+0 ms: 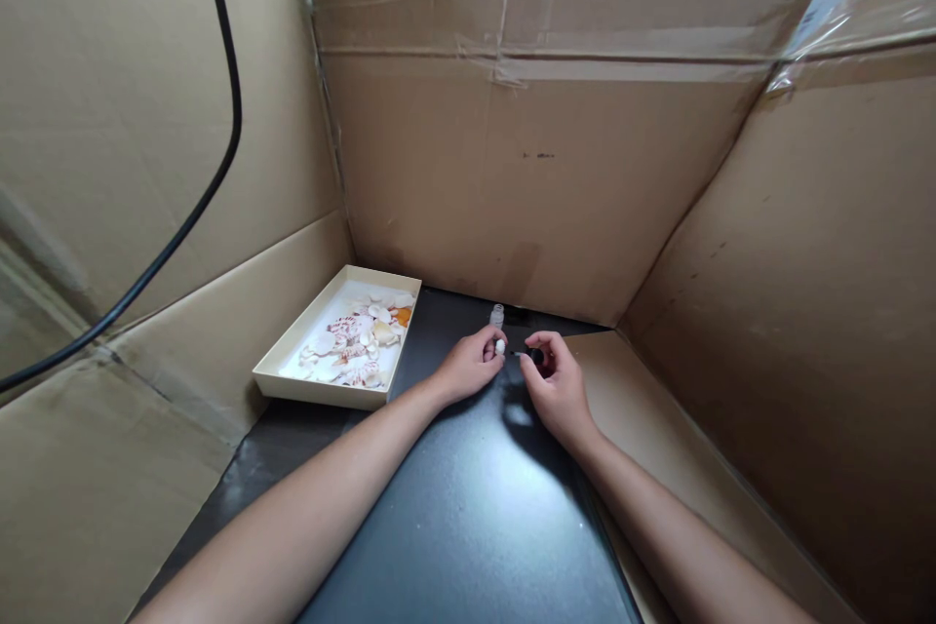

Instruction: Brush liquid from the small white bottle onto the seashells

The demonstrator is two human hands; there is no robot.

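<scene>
My left hand (470, 366) pinches a small white shell (500, 347) between thumb and fingers above the black tabletop (468, 517). My right hand (557, 385) holds a small brush with a black cap (536, 356), its thin tip pointing left at the shell. A small clear bottle (497, 316) stands just behind the two hands. A cream tray (292, 380) holding several white, pink and orange shells (358, 336) lies to the left of my left hand.
Cardboard walls (526, 185) enclose the table at the back and on both sides. A black cable (219, 136) hangs across the left wall. A cardboard flap (658, 429) lies on the table's right side.
</scene>
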